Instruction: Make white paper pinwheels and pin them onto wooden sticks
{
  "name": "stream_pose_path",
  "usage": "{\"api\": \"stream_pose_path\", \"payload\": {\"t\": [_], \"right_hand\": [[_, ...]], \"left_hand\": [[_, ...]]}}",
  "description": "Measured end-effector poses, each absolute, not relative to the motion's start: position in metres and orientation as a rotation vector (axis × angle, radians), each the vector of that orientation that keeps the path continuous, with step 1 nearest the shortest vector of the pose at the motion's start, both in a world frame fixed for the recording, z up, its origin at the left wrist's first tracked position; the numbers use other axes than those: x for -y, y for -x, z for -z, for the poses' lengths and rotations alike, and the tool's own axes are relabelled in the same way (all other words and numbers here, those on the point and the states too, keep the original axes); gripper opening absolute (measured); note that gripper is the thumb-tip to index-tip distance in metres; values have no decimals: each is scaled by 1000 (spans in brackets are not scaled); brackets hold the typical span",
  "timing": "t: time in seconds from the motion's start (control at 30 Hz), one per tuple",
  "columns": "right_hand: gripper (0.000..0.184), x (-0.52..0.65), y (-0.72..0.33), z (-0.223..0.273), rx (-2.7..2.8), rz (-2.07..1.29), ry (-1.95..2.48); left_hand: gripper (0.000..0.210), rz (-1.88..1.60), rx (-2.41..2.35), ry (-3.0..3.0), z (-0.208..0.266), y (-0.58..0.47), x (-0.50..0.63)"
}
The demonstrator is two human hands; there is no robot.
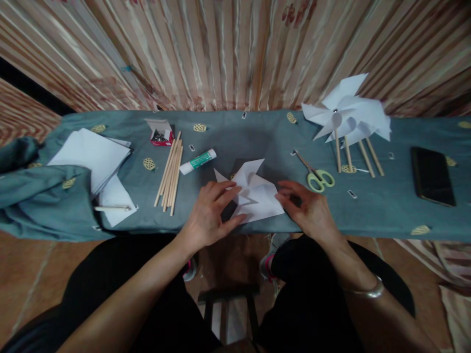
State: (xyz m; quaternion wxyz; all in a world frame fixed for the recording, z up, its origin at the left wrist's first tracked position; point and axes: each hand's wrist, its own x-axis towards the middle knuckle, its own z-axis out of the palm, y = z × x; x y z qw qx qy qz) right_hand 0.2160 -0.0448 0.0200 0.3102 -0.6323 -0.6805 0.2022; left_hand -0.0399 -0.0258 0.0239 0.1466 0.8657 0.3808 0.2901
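Note:
A white paper pinwheel [253,191], cut and partly folded, lies on the cloth-covered table in front of me. My left hand [213,208] rests over its left side, with fingers and thumb apart and fingertips touching the paper. At the pinwheel's right corner, my right hand [307,206] has its thumb and fingers closed on the paper's edge. Just beyond my right hand lie scissors [320,179] with green handles. A glue stick [198,161] with a green label lies beyond my left hand, beside a bundle of wooden sticks [171,176].
An open red box [161,135] of small metal pieces stands behind the sticks. White paper sheets [93,154] are stacked at left, with a loose stick [112,208] nearby. Several finished pinwheels [349,115] on sticks lie back right. A dark phone [433,175] lies at far right.

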Motion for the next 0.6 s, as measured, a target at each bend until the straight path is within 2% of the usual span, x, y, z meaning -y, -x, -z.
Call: {"api": "stream_pose_path", "payload": {"t": [0.07,0.17,0.37,0.47,0.6], "right_hand": [[27,47,-214,-20,1804,-590,1695],[24,50,-212,-21,1834,-591,1724],[33,56,-215,-25,1896,-429,1638],[28,59,-218,-26,1940,-360,1523],[34,63,-221,-25,1984,-425,1450]], "left_hand": [[50,-785,-1043,-2612,-25,35,32],[43,-682,-986,-2696,-22,29,36],[26,-625,-969,-2702,-16,23,34],[15,-651,-935,-2729,-17,22,35],[13,-692,-936,-2757,-17,21,35]]}}
